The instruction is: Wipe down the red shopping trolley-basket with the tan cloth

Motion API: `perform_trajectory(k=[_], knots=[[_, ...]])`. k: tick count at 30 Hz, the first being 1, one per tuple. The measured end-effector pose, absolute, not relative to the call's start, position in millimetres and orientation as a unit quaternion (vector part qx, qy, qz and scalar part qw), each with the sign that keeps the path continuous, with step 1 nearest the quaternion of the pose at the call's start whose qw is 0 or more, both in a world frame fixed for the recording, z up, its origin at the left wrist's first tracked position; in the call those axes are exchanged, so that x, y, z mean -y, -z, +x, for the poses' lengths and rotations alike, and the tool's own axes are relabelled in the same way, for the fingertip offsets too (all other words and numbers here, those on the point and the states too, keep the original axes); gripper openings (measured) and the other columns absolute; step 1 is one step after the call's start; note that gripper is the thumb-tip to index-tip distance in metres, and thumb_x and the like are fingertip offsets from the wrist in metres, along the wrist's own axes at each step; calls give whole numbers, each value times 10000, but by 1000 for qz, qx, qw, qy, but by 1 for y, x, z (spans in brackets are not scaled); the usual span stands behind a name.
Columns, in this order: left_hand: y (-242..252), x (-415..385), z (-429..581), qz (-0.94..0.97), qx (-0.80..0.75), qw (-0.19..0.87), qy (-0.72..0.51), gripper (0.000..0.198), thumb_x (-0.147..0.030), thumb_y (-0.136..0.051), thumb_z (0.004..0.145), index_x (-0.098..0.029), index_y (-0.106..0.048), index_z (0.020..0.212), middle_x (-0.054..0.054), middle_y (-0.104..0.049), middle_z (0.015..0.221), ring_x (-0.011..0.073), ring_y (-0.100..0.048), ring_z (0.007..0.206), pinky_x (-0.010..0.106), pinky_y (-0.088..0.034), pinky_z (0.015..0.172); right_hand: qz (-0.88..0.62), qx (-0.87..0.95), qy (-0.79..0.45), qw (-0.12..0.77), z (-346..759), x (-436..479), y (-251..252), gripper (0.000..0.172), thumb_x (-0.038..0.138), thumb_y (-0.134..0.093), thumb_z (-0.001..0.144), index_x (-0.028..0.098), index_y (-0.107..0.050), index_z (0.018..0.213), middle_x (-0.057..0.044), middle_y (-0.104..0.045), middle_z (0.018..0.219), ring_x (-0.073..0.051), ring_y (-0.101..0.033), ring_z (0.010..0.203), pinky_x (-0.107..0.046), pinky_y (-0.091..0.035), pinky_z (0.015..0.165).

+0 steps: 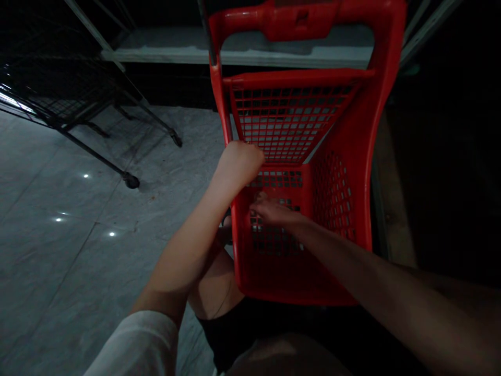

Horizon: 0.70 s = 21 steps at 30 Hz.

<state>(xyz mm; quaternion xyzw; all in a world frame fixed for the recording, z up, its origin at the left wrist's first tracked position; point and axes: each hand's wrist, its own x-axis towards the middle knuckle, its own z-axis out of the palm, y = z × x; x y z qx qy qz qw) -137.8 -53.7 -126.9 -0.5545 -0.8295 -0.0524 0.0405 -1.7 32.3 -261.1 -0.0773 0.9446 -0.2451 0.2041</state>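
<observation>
A red plastic shopping basket cart (371, 172), with mesh panels and a handle at the far end, stands in front of my lap. My left hand (243, 156) reaches over its left rim and is closed, with its fingertips turned down out of sight. Deeper in the basket, my right hand (270, 210) is near the inner face of the left wall, its fingers bent and drawn together. In the dim light I cannot make out what, if anything, either hand holds. Inside the far end slants a red mesh flap (289, 120).
Beyond the cart handle runs a pale shelf (164, 55). At the left stands a dark wire cart (78, 99) with a caster (131, 180) on the grey tiled floor (97, 277). The right side is very dark.
</observation>
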Motion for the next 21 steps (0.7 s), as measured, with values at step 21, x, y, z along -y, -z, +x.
perform_trajectory(k=[21], knots=[[112,54,-134,-586,803,47,98,292,-193,-507,1069,-167,-776,1181,111,-810,1196,265,-764,1138,496,-526,1196,320,-871,370,-52,-74,-74,284,492,152,-424,970,80,-575,1433,-242,-616,1438,-293,-613,1273,-412,-485,1072]])
